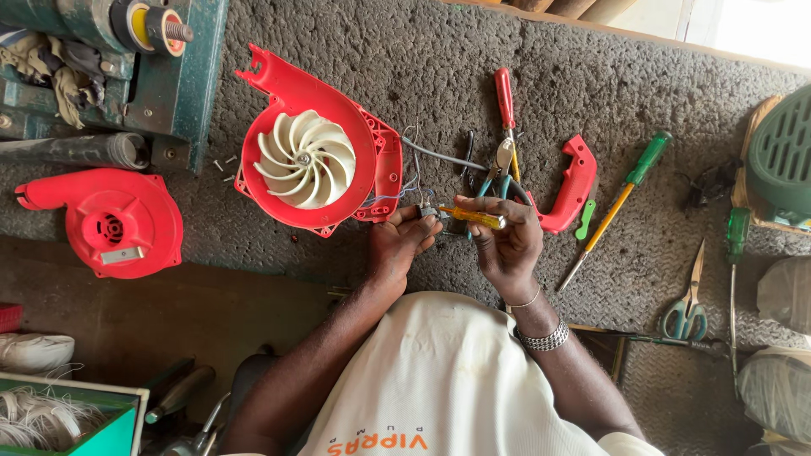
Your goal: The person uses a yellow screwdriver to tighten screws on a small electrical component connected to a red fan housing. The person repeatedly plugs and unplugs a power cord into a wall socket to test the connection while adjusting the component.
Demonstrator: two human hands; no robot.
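small switch part (428, 211) pinched in left hand (400, 245), wires run from it to red blower housing (308, 160) on tabletop (439, 59) | right hand (507, 245) grips yellow screwdriver (475, 217), tip at the part, likely steadied for the screw | pliers (505, 127), red handle piece (574, 181) just beyond

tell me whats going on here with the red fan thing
A person sits over a rough grey mat. Their left hand pinches a small part wired to an opened red blower housing with a white impeller. Their right hand holds a yellow-handled screwdriver with its tip at that part. A second red housing, a red handle piece, pliers and scissors lie around.
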